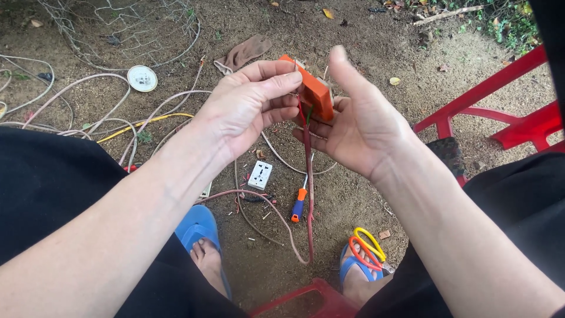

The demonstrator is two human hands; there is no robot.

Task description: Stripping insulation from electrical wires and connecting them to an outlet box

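Above bare dirt ground [365, 47] littered with cables — the left hand [247, 109] and right hand [359, 126] meet around an orange box [315, 91], fingers closed on it, a red cord [308, 176] hanging below (down between blue sandals). Beneath lie a white socket [260, 174] and a screwdriver [299, 204].

A smooth orange plastic box [313, 91] is held; its dull red cable [308, 176] looks rubbery — the ground [365, 41] is rough, matt soil; glossy red plastic chair [506, 112].
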